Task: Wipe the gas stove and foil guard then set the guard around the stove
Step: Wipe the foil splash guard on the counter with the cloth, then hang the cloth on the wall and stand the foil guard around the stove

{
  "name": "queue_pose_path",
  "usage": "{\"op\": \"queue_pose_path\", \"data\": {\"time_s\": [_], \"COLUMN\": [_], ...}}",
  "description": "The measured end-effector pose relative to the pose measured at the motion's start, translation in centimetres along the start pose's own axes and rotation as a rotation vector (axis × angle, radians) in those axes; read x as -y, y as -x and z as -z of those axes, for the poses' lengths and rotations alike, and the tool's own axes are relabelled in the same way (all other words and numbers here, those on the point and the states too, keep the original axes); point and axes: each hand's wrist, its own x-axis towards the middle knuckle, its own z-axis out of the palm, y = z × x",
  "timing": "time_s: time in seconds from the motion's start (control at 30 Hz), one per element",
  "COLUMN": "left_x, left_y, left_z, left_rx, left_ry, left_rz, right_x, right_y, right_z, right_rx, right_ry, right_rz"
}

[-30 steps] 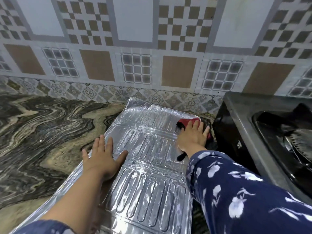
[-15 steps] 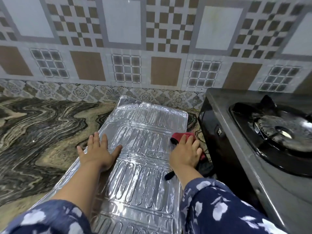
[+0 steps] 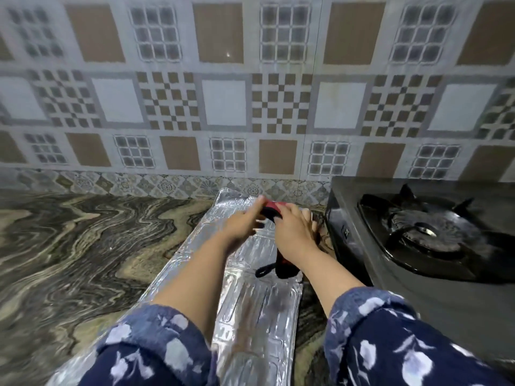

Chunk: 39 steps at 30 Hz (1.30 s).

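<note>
The foil guard [image 3: 259, 310] is thin, bright silver metal foil, glossy and pressed into raised ribs, lying on a polished stone worktop [image 3: 83, 246] veined in black, grey and tan. The gas stove [image 3: 418, 274] has a dark, dull metal body with a glossy black top, and the cloth [image 3: 281, 263] looks like soft red and black fabric. The wall tiles [image 3: 223, 107] are smooth with a faint sheen.

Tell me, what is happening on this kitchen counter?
A person is cleaning a foil guard that lies flat on the marbled counter, beside a black gas stove. The right hand presses a red and black cloth near the guard's far end, and the left hand reaches to the cloth too. The picture is blurred, so the left hand's exact hold is unclear. The guard is not yet around the stove.
</note>
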Motion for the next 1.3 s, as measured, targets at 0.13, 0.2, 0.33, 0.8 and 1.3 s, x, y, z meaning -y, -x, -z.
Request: {"op": "queue_pose_path", "data": {"time_s": [0.13, 0.2, 0.33, 0.8, 1.3], "left_x": [-4.8, -6.5, -9.7, -21.1, -34.5], "left_y": [2.2, 3.1, 4.7, 0.2, -17.0], "left_z": [-0.7, -0.2, 0.8, 5.1, 6.3], "left_rx": [-0.035, -0.057, -0.051, -0.386, -0.707], "left_ry": [0.298, 0.321, 0.325, 0.223, -0.292], "left_rz": [-0.076, -0.107, -0.185, -0.631, -0.855], "right_x": [2.0, 2.3, 2.0, 3.5, 8.9], "right_y": [1.3, 2.1, 2.5, -10.7, -32.6], "right_z": [3.6, 5.1, 7.6, 20.8, 30.3], "right_rx": [-0.081, -0.108, -0.091, -0.357, -0.806], "right_ry": [-0.154, -0.408, -0.830, -0.672, -0.080], "right_rz": [0.156, 0.117, -0.066, 0.288, 0.551]}}
